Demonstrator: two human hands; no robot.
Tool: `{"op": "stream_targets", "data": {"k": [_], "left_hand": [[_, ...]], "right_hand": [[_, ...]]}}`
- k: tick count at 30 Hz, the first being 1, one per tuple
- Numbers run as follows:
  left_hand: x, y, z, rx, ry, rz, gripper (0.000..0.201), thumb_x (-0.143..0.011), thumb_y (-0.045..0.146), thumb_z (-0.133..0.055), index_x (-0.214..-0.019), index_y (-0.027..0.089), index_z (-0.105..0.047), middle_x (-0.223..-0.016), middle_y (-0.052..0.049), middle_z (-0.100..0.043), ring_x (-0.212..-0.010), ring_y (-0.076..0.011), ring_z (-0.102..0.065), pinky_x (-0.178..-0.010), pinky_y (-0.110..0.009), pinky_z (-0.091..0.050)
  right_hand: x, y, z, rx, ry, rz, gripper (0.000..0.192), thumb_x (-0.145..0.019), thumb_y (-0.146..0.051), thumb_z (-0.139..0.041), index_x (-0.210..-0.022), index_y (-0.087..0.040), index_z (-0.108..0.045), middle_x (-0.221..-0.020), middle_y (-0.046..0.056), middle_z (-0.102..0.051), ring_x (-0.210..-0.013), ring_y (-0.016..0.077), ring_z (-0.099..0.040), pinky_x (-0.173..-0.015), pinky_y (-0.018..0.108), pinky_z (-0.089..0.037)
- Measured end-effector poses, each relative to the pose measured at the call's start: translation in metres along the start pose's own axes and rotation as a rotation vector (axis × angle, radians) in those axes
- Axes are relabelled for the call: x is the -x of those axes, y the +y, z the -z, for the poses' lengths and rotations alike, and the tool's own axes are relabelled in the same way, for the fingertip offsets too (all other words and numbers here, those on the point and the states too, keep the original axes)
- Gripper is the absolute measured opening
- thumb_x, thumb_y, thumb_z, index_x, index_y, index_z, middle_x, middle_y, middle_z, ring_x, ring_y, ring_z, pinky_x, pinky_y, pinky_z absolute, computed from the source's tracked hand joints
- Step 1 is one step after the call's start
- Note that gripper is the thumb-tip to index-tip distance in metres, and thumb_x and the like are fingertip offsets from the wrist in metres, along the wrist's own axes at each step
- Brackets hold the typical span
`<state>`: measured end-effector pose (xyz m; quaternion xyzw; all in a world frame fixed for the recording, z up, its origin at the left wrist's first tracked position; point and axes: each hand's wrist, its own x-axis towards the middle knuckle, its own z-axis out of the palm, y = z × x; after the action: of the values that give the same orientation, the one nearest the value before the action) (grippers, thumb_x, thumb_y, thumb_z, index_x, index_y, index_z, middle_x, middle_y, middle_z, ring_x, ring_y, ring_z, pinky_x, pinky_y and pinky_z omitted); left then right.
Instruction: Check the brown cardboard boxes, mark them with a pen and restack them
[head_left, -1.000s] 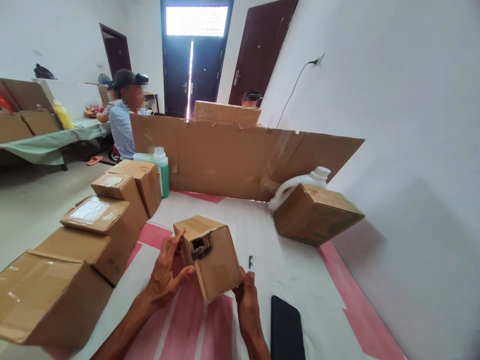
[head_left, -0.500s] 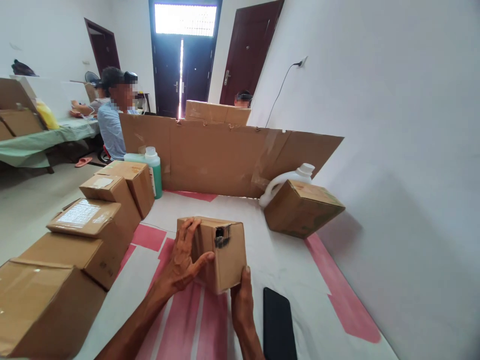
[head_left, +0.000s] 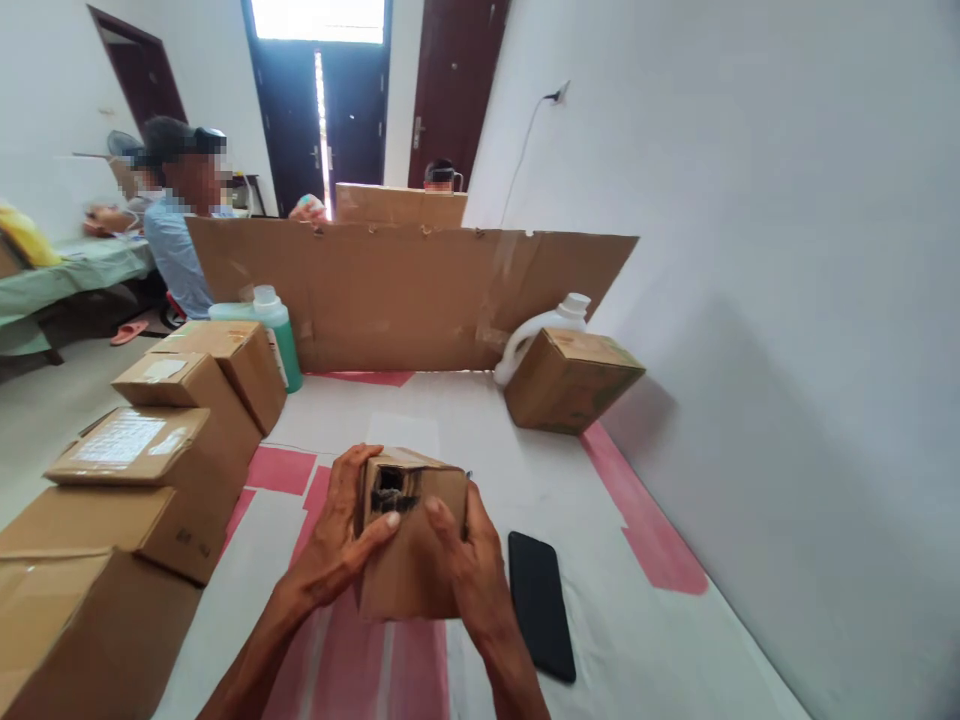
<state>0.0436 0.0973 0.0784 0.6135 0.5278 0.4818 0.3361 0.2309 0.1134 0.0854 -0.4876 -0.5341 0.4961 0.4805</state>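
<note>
Between my two hands is a small brown cardboard box (head_left: 414, 575), with a dark, ragged hole near the upper left of the side facing me. My left hand (head_left: 347, 530) wraps the box's left side, its thumb lying just below the hole. Against the right side, my right hand (head_left: 474, 555) grips with the thumb on the near face and the fingers behind, mostly hidden. A black phone-like slab (head_left: 541, 607) lies flat on the table close to my right forearm.
Several cardboard boxes (head_left: 124, 445) line the table's left side, with a green bottle (head_left: 279, 335) behind them. A cardboard panel (head_left: 397, 295) stands across the back. At the right are a white jug (head_left: 544, 322) and a tilted box (head_left: 574, 380) near the wall. People sit beyond.
The box has turned so its holed side faces me more squarely. My right hand has risen from its lower corner to its right side, thumb on the face. The camera view has shifted right.
</note>
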Motion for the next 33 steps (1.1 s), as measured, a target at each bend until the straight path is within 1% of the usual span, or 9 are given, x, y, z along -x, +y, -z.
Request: {"op": "stream_targets", "data": {"k": [7,11,14,16,19,22,26,30,33], "left_hand": [[0.009,-0.001,0.007,0.184,0.060,0.175,0.076,-0.091,0.058,-0.059,-0.156,0.030,-0.031,-0.153,-0.012,-0.048,-0.139,-0.0351,-0.050,-0.110,-0.049,-0.048],[0.013,0.007,0.010,0.151,0.107,0.210,0.078,-0.087,0.055,-0.066,-0.154,0.030,-0.036,-0.149,-0.012,-0.053,-0.134,-0.0353,-0.055,-0.103,-0.046,-0.054],[0.010,0.011,0.008,0.149,0.067,0.247,0.074,-0.086,0.054,-0.067,-0.150,0.030,-0.039,-0.144,-0.012,-0.056,-0.125,-0.0328,-0.062,-0.096,-0.042,-0.058],[0.006,0.011,0.007,0.143,0.064,0.271,0.071,-0.086,0.054,-0.068,-0.147,0.030,-0.040,-0.141,-0.011,-0.057,-0.120,-0.0311,-0.065,-0.095,-0.041,-0.058],[0.002,0.010,0.007,0.140,0.079,0.291,0.070,-0.086,0.054,-0.066,-0.146,0.030,-0.040,-0.140,-0.010,-0.056,-0.118,-0.0297,-0.065,-0.096,-0.041,-0.056],[0.004,0.008,0.007,0.119,0.106,0.254,0.067,-0.086,0.052,-0.065,-0.143,0.028,-0.041,-0.139,-0.010,-0.055,-0.119,-0.0296,-0.062,-0.100,-0.042,-0.053],[0.009,0.006,0.005,0.048,0.101,0.133,0.063,-0.087,0.047,-0.066,-0.142,0.027,-0.043,-0.140,-0.011,-0.052,-0.130,-0.0313,-0.054,-0.112,-0.047,-0.043],[0.013,0.000,0.002,0.071,0.086,0.075,0.063,-0.089,0.042,-0.066,-0.145,0.027,-0.041,-0.144,-0.012,-0.048,-0.136,-0.0324,-0.049,-0.117,-0.050,-0.039],[0.014,-0.004,0.002,0.068,0.090,0.060,0.064,-0.088,0.040,-0.068,-0.145,0.027,-0.042,-0.147,-0.012,-0.045,-0.140,-0.0322,-0.045,-0.121,-0.050,-0.034]], "right_hand": [[0.000,-0.011,-0.033,-0.017,0.049,0.051,0.053,-0.091,-0.052,-0.065,-0.137,-0.027,-0.058,-0.134,0.007,-0.065,-0.125,0.0280,-0.059,-0.111,0.043,-0.046],[0.006,-0.014,-0.036,0.001,0.037,0.049,0.051,-0.094,-0.052,-0.062,-0.138,-0.027,-0.056,-0.134,0.007,-0.065,-0.125,0.0272,-0.059,-0.112,0.044,-0.045],[0.000,-0.003,-0.021,-0.007,-0.010,0.032,0.051,-0.094,-0.057,-0.060,-0.136,-0.027,-0.058,-0.132,0.006,-0.067,-0.120,0.0262,-0.062,-0.106,0.042,-0.049],[-0.009,0.014,-0.004,-0.098,-0.040,-0.002,0.057,-0.097,-0.068,-0.044,-0.131,-0.025,-0.061,-0.127,0.008,-0.069,-0.114,0.0264,-0.066,-0.094,0.040,-0.055],[-0.024,0.050,0.027,0.107,0.094,-0.132,0.071,-0.097,-0.074,-0.021,-0.110,-0.021,-0.066,-0.106,0.013,-0.074,-0.099,0.0290,-0.070,-0.074,0.038,-0.056],[-0.034,0.087,0.048,0.651,0.198,-0.271,0.041,-0.090,-0.064,-0.050,-0.085,-0.024,-0.058,-0.089,0.015,-0.071,-0.093,0.0348,-0.070,-0.080,0.044,-0.049],[-0.038,0.117,0.055,0.786,0.169,-0.353,0.025,-0.082,-0.046,-0.061,-0.073,-0.027,-0.046,-0.078,0.015,-0.068,-0.082,0.0378,-0.068,-0.073,0.046,-0.045],[-0.045,0.123,0.061,0.730,0.084,-0.318,0.027,-0.079,-0.041,-0.059,-0.060,-0.028,-0.044,-0.058,0.005,-0.061,-0.063,0.0276,-0.063,-0.064,0.038,-0.043],[-0.048,0.099,0.066,0.552,0.123,-0.246,0.031,-0.083,-0.052,-0.053,-0.066,-0.027,-0.047,-0.056,0.001,-0.060,-0.055,0.0220,-0.060,-0.056,0.033,-0.043]]}}
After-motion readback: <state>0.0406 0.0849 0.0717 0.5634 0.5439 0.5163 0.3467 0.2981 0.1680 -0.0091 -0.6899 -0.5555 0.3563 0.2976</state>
